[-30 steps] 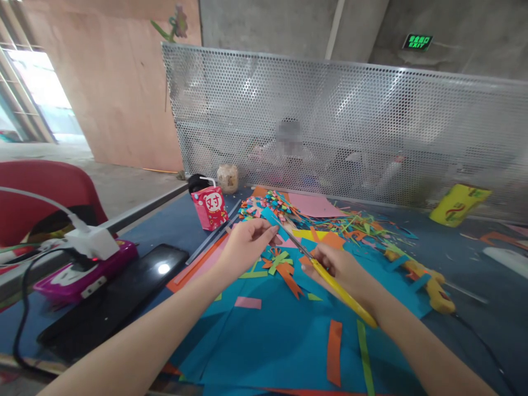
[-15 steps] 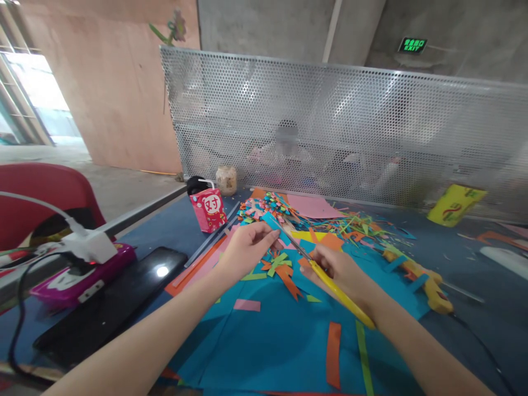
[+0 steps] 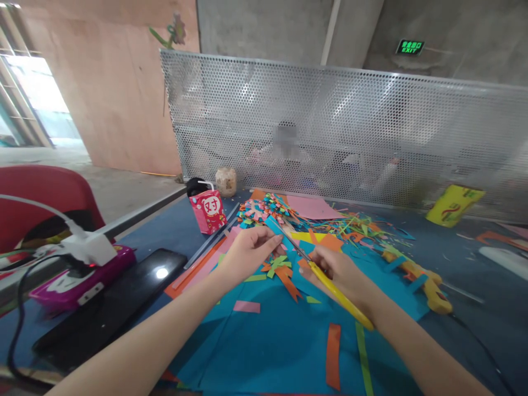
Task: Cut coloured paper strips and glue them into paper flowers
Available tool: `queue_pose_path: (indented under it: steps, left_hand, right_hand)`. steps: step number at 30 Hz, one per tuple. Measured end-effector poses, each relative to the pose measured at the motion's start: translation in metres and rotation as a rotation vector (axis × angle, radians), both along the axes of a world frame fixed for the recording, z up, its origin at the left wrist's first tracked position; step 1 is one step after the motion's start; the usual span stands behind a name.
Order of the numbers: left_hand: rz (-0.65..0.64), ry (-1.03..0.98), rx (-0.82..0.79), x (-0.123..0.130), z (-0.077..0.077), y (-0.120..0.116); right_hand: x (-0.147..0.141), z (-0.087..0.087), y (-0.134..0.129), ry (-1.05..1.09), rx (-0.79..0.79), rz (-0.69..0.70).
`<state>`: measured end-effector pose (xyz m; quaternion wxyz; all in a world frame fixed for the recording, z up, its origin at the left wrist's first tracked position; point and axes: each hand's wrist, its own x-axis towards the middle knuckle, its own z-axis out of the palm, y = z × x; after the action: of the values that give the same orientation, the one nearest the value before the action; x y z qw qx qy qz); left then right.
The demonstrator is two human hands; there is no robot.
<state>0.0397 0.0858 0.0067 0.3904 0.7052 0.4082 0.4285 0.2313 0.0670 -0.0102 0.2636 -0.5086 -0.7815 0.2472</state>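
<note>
Between the closed fingers of my left hand [image 3: 251, 250] is a blue paper strip [image 3: 272, 223], its end pointing up and away from me. My right hand [image 3: 332, 269] is closed round scissors with yellow handles [image 3: 342, 297]; their metal blades reach to the strip beside my left fingertips. Below the hands lie large blue paper sheets [image 3: 268, 346] with green and orange strips [image 3: 284, 275] on them. A heap of small multicoloured paper pieces [image 3: 264, 208] sits just beyond my left hand.
A red drink carton [image 3: 208, 212], a jar [image 3: 226, 182] and a black phone [image 3: 111, 308] are on the left. A yellow glue gun [image 3: 431, 289] and yellow can [image 3: 454, 205] are on the right. Behind a perforated metal screen [image 3: 350, 121] is a person.
The view has shifted very slightly. Both hands keep nearly the same place, and the left one still has the strip by the scissor blades.
</note>
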Motion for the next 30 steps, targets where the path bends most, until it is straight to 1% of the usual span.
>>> queue_pose_path:
  steps: [6, 10, 14, 19, 25, 28, 30]
  left_hand:
    - [-0.059, 0.032, -0.03, 0.0025, -0.001, -0.0022]
    - [-0.065, 0.034, -0.04, 0.0037, -0.0012, -0.0027]
    - [-0.075, 0.033, -0.035, 0.004, -0.0017, -0.0028]
    - [-0.087, 0.041, -0.052, 0.0068, -0.0008, -0.006]
    - [-0.1, 0.069, -0.036, 0.0091, -0.0013, -0.0081]
    - [-0.102, 0.134, -0.017, 0.0072, -0.0013, -0.0088]
    - [-0.095, 0.244, 0.03, 0.0038, -0.0024, -0.008]
  right_hand:
    - [-0.0018, 0.0021, -0.0022, 0.015, -0.003, 0.009]
    - [-0.0015, 0.0021, -0.0029, -0.009, -0.003, -0.017]
    - [-0.0019, 0.0011, -0.0029, 0.022, -0.019, -0.027]
    - [-0.0045, 0.0005, -0.0037, 0.045, 0.03, -0.016]
    - [-0.006, 0.0047, -0.0059, 0.034, 0.04, -0.02]
    - [-0.0039, 0.0072, -0.0047, 0.034, 0.064, -0.048]
    - [-0.0015, 0.0081, -0.0019, 0.048, 0.098, -0.084]
